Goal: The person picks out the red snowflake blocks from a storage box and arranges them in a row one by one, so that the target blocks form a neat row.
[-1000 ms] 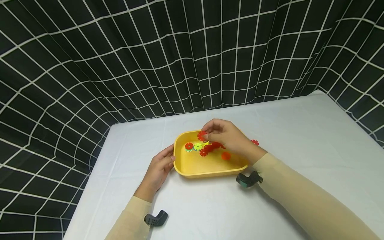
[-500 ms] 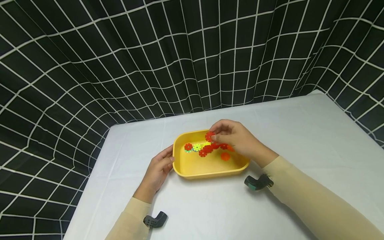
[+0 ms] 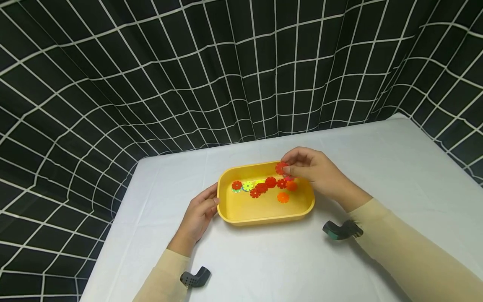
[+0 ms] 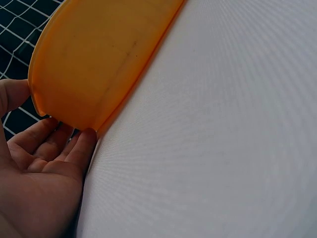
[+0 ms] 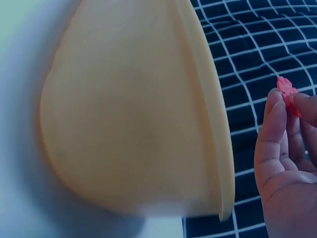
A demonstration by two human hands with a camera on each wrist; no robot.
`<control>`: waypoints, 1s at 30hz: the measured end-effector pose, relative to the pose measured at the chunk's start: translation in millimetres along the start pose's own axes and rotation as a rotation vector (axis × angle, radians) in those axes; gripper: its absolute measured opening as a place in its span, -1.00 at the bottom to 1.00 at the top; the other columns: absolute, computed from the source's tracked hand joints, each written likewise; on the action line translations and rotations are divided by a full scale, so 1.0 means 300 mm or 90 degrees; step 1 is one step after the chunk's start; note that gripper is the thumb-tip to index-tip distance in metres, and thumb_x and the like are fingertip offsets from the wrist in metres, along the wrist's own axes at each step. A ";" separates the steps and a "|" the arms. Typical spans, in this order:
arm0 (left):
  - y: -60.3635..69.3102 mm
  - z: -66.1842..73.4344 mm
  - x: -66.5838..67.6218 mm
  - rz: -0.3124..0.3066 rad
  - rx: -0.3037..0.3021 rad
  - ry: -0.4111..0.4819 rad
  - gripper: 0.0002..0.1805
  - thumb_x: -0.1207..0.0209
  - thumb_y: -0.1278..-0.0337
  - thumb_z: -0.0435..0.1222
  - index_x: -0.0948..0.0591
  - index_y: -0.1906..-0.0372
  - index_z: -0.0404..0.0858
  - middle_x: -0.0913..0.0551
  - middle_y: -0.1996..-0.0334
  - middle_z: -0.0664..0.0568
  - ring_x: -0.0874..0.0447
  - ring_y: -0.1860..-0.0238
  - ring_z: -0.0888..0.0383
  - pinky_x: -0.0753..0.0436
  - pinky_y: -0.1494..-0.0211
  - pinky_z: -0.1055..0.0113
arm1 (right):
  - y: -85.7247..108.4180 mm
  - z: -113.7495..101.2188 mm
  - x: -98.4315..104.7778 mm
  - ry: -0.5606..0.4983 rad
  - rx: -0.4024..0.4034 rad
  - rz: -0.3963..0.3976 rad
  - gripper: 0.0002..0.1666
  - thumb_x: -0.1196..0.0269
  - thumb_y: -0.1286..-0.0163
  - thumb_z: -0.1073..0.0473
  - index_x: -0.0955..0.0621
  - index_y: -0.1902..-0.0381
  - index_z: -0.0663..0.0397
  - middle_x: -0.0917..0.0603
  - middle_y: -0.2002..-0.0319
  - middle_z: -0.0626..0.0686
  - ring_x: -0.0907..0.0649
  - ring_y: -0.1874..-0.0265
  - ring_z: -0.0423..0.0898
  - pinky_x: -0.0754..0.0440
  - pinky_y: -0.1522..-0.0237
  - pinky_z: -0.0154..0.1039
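A yellow plastic tray sits on the table in the head view. My left hand holds its left end. In the left wrist view, the thumb touches the rim while the fingertips touch the outer wall lower down. Over the tray's far right part, my right hand pinches a red notched plastic disc between thumb and fingers. Several more discs lie inside: red ones, a yellow-green one and orange ones. Part of a pink disc shows below the right fingers.
A white cloth covers the table under the tray. Behind it hangs a black curtain with a white grid. Dark camera mounts sit at both wrists, over beige sleeves.
My right hand has moved to the right across the tray with the red disc pinched in it, uncovering more discs. My left hand stays at the tray's left end.
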State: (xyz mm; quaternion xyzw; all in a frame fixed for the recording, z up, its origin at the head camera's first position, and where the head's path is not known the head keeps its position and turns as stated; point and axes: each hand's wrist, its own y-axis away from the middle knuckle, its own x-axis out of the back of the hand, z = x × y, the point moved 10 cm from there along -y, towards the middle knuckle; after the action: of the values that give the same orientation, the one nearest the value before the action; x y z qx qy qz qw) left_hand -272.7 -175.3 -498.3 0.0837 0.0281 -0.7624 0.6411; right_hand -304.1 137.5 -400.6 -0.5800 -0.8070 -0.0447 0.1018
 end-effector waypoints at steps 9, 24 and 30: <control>0.002 0.000 0.001 0.002 0.001 0.003 -0.39 -0.11 -0.49 -0.45 -0.46 -0.58 -0.37 -0.47 -0.55 -0.11 -0.43 -0.53 -0.03 -0.57 -0.41 0.25 | 0.039 0.050 0.093 0.054 -0.042 0.039 -0.63 -0.44 -0.55 0.08 -0.66 -0.17 0.12 -0.79 -0.02 0.13 -0.67 0.16 0.17 -0.67 0.38 -0.18; 0.004 0.002 0.000 0.003 -0.004 0.000 -0.40 -0.10 -0.50 -0.45 -0.45 -0.58 -0.37 -0.47 -0.55 -0.12 -0.44 -0.53 -0.05 -0.58 -0.41 0.24 | 0.095 0.164 0.267 0.070 -0.051 0.117 -0.54 -0.38 -0.60 0.01 -0.62 -0.25 0.19 -0.76 -0.05 0.13 -0.75 0.03 0.03 -0.77 -0.03 -0.27; 0.003 0.004 -0.002 0.002 -0.004 0.000 -0.40 -0.10 -0.50 -0.44 -0.45 -0.58 -0.37 -0.47 -0.54 -0.11 -0.45 -0.52 -0.05 -0.58 -0.41 0.24 | 0.113 0.226 0.322 0.086 -0.062 0.151 -0.53 -0.39 -0.60 0.00 -0.63 -0.23 0.23 -0.78 -0.03 0.09 -0.75 0.06 -0.06 -0.73 0.02 -0.41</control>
State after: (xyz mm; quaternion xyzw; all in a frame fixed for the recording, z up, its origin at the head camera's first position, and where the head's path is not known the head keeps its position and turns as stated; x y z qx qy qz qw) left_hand -271.8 -175.3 -496.9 0.0817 0.0302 -0.7614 0.6424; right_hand -309.3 250.7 -447.3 -0.6714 -0.7209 -0.1103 0.1318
